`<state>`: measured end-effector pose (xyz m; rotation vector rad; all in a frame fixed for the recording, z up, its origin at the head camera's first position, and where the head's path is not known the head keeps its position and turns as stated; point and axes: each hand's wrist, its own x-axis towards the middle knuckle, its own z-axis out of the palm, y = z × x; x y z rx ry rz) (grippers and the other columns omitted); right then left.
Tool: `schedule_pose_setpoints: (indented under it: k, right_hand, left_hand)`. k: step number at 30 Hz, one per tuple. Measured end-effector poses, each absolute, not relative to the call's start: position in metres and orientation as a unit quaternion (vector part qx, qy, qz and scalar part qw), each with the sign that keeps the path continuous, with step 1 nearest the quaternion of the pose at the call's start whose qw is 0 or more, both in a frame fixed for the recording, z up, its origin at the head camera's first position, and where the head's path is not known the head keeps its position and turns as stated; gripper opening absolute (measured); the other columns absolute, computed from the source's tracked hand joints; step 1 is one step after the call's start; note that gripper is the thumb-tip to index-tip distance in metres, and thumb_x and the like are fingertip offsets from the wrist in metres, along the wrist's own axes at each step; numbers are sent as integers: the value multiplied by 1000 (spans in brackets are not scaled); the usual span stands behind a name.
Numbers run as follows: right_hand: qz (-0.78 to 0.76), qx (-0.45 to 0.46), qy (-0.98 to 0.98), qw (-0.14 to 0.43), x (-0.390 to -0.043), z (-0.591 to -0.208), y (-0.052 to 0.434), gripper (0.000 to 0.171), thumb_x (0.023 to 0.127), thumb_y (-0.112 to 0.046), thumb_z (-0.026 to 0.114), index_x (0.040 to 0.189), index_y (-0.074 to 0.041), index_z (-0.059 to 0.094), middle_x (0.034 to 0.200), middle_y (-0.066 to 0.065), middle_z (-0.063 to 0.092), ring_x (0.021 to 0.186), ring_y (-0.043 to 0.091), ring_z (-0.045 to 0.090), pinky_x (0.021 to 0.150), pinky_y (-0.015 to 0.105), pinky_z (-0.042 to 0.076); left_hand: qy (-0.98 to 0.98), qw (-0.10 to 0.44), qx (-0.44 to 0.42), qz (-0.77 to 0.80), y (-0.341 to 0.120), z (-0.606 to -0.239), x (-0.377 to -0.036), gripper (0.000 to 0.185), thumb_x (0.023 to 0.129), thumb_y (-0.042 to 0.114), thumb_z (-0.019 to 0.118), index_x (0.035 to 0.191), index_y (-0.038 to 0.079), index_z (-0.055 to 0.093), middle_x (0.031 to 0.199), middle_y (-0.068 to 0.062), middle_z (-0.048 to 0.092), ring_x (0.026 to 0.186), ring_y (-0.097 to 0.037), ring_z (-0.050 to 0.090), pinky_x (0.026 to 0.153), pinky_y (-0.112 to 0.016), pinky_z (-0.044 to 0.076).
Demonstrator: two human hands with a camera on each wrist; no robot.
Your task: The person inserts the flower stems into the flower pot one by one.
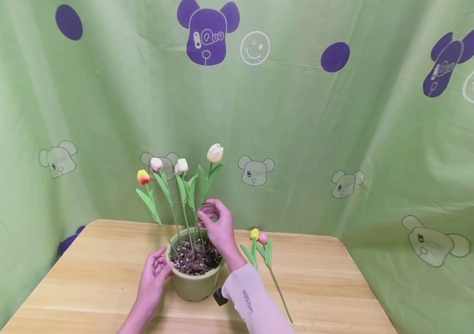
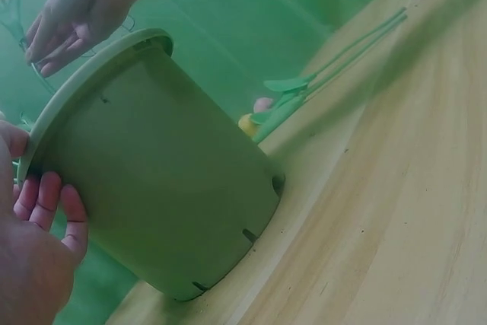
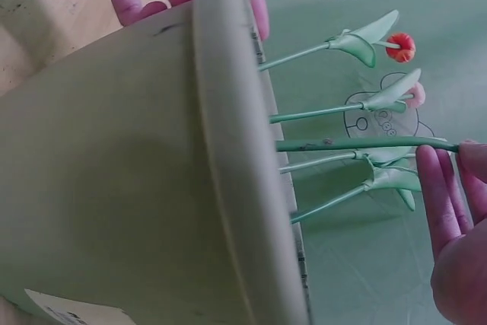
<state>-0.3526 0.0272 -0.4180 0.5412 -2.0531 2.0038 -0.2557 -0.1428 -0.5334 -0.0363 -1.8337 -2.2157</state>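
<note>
Pinching the upright green stem of the tall cream artificial tulip (image 1: 215, 153), the right hand (image 1: 219, 226) fingers close above the olive plastic pot (image 1: 195, 285); left hand (image 1: 153, 278) fingers lie straight on its rim.

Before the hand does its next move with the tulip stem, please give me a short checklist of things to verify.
1. Left hand steadies the pot at its rim: ok.
2. Right hand pinches the tallest tulip's stem: ok.
3. Pot stands upright on the table: ok.
4. Stem end sits firmly in the pebbles: cannot tell.
5. Two spare tulips lie apart from the pot: ok.
</note>
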Motion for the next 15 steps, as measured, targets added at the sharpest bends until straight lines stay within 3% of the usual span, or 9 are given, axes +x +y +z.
schedule_pose_setpoints:
  k: [15]
  right_hand:
    - [633,231,-725,142,-351,-423,15,31,93,-1,72,123,-2,66,107,18,71,90,26,69,73,33,66]
  left_hand:
    - [-627,135,-11,-767,-144,-535,-257,56,100,0,59,151,-3,36,120,-18,54,100,-9,63,90,-21,60]
